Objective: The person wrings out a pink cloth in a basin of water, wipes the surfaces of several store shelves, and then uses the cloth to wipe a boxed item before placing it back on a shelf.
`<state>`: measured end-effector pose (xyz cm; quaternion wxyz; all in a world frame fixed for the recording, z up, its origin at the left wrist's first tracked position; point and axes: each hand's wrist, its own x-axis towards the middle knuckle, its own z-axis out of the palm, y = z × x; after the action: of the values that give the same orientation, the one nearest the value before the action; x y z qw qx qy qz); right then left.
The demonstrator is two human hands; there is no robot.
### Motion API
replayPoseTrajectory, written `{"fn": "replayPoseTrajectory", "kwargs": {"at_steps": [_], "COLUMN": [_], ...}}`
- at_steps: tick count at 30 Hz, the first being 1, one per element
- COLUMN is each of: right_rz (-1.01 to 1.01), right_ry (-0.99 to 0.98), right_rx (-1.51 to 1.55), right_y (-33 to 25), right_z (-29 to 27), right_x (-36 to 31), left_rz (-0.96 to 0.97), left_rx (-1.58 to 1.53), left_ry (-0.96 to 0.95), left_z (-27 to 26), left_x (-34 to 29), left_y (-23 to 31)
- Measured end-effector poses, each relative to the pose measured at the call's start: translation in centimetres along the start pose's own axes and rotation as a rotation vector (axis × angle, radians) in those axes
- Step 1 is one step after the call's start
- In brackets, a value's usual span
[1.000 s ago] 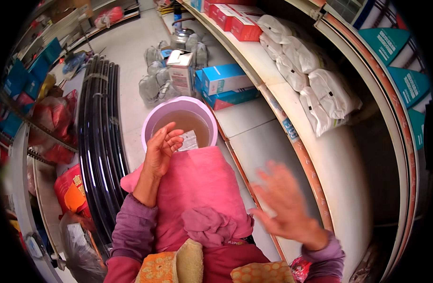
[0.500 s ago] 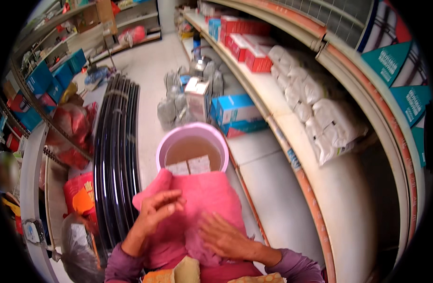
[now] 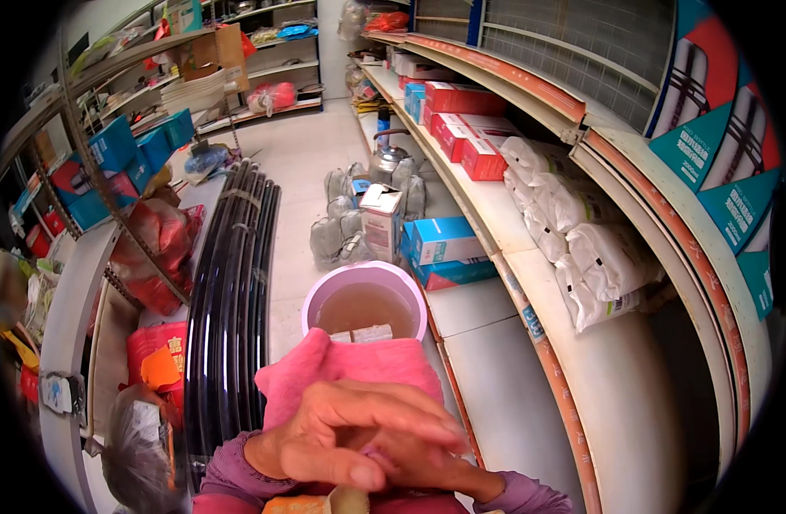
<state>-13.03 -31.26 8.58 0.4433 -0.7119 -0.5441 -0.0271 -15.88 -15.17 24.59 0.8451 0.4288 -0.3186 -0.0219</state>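
Note:
A pink towel (image 3: 367, 367) lies spread over my lap. Above it my left hand (image 3: 341, 433) is raised, its thumb apart from its curved fingers, with nothing seen in it. My right hand (image 3: 431, 469) is just behind and below, largely covered by the left one, so its fingers are hidden. Whether the two hands touch I cannot tell. Beyond the towel stands a pale purple basin (image 3: 417, 300) of brownish water. A whitish block-like piece (image 3: 371, 333) shows at its near side, partly hidden by the towel.
Long dark glossy tubes (image 3: 226, 300) lie bundled at my left, beside a red plastic bag (image 3: 157, 257). Glass jugs (image 3: 340, 240) and a blue box (image 3: 448, 240) stand behind the basin. A long shelf (image 3: 530, 274) at right holds white packages (image 3: 603, 261) and red boxes (image 3: 483, 158).
My left hand has moved right and nearer, now in front of my right hand. The right hand has left its flat place on the towel. The view has tilted up.

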Motion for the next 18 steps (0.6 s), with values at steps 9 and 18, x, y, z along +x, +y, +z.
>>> {"fn": "replayPoseTrajectory", "kwargs": {"at_steps": [9,18], "right_rz": [0.412,0.217], "right_ry": [0.595,0.809], "right_rx": [1.352,1.396], "right_y": [0.4,-2.4], "right_z": [-8.5,-11.4], "right_x": [6.9,9.8], "left_rz": [0.293,0.607], "left_rx": [-0.145,-0.669], "left_ry": [-0.442,-0.48], "left_z": [2.9,8.6], "left_x": [3.4,6.3], "left_y": [-0.1,-4.1]}}
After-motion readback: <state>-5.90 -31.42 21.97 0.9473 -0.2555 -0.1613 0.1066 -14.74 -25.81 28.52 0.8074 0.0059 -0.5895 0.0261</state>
